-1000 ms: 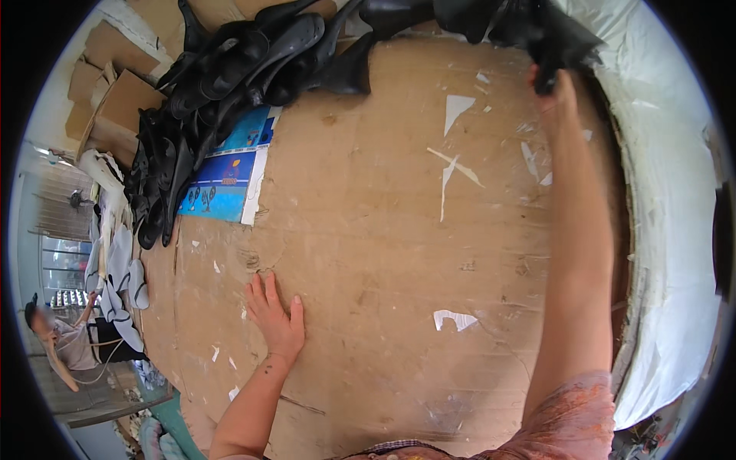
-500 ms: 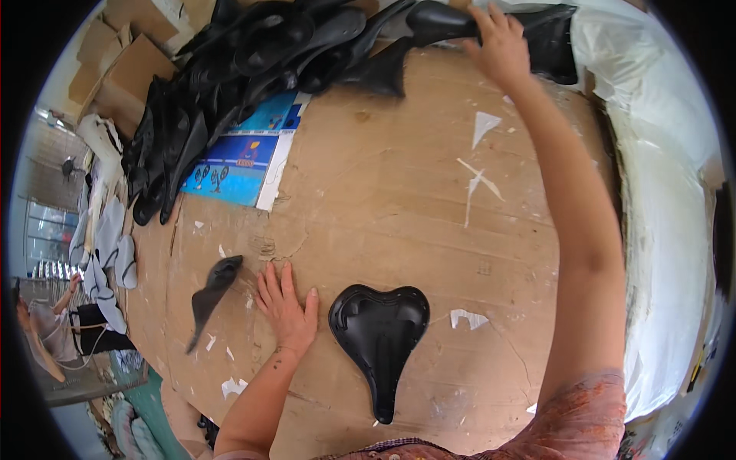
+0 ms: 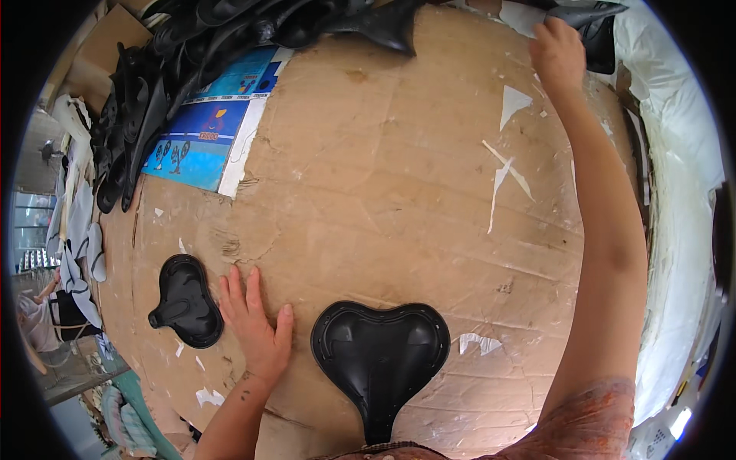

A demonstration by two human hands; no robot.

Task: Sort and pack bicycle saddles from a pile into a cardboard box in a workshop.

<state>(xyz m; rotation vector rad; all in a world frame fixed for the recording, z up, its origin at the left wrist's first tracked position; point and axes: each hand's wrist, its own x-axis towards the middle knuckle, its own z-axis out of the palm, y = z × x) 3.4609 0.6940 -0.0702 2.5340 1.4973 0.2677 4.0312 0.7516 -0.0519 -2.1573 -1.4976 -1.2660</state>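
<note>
Two black bicycle saddle covers lie hollow side up on the cardboard. The wider saddle cover (image 3: 379, 360) sits right in front of me, its narrow nose toward my body. A smaller-looking saddle cover (image 3: 188, 303) rests to the left, nose pointing left. My left hand (image 3: 257, 326) lies flat between the two, fingers spread, holding nothing. At the far right my right arm is stretched out, and my right hand (image 3: 558, 57) is closed on the edge of another black saddle cover (image 3: 590, 13), seen nearly edge-on. The fingertips are partly hidden.
A heap of black saddle covers (image 3: 207, 46) lines the far left edge. A blue printed panel (image 3: 192, 146) shows beside it on the cardboard surface (image 3: 368, 192). White plastic sheeting (image 3: 682, 253) runs along the right. Another person (image 3: 34, 318) is at the far left.
My right hand has moved right and closed on a saddle cover. The left saddle cover, tilted and blurred before, now lies flat. The view has shifted, and my left hand stays flat.
</note>
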